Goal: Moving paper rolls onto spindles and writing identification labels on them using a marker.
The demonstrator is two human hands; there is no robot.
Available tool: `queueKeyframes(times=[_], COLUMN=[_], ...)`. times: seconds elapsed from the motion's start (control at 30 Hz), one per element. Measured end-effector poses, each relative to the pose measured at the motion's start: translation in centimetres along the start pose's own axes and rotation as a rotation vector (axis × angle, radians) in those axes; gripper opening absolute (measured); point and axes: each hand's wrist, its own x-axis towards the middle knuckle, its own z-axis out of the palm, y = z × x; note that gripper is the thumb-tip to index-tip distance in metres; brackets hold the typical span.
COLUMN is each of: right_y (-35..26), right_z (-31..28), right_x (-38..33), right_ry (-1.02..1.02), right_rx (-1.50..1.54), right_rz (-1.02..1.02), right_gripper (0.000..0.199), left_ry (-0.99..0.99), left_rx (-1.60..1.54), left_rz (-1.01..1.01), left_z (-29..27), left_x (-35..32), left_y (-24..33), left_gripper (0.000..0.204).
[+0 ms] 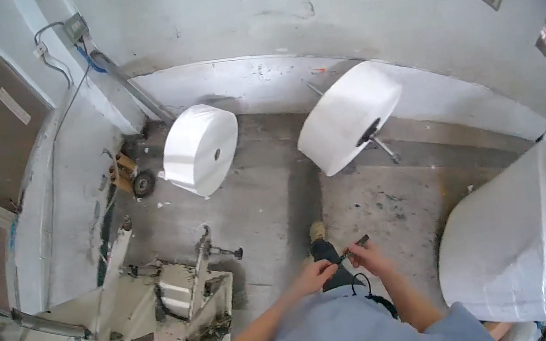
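In front of my waist, my right hand [371,259] closes around a small dark rod-like tool [362,240], whose end sticks out above the fingers. Its exact kind is too small to make out. Close by on the left, my left hand [316,276] has its fingers drawn together at the tool's other end, over my dark trouser leg. What those fingers pinch is not clear. A black cord loop [360,279] hangs at my shirt front, just below the hands.
Ahead stand a white roll [196,150] and a second white roll [343,118] with a metal shaft through its core. A large wrapped white roll [508,234] fills the right side. At the left is a metal machine frame [180,304] with a protruding knob [237,253].
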Motion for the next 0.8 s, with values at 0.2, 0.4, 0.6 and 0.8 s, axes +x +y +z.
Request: queueKeyframes(times=[0.2,0.4,0.6,0.8], right_y=[-9.5,-18.1,-20.8,-25.2], right_z=[2.6,4.7,8.3,11.7], right_x=[13.7,25.7,34.6,43.1], right_ry=[-0.167,-0.565,-0.477,-0.19], right_rx=[-0.133,-0.18,-0.152,-0.292], right_rz=[0.132,0.115,0.155,0.219], right_gripper=[0.025,0.022,0.027,0.028], left_ry=[0.153,0.15,0.257,0.155], left_rx=[-0.095,-0.552,-0.644,-0.518], left_rz=[-0.153,-0.236,-0.122,-0.133], left_z=[-8.4,-16.2,-22.4,-32.7], left_x=[8.4,14.6,20.2,27.5], left_y=[3.4,6.3,6.1,6.6], left_gripper=[0.038,0.037,0.04,0.04])
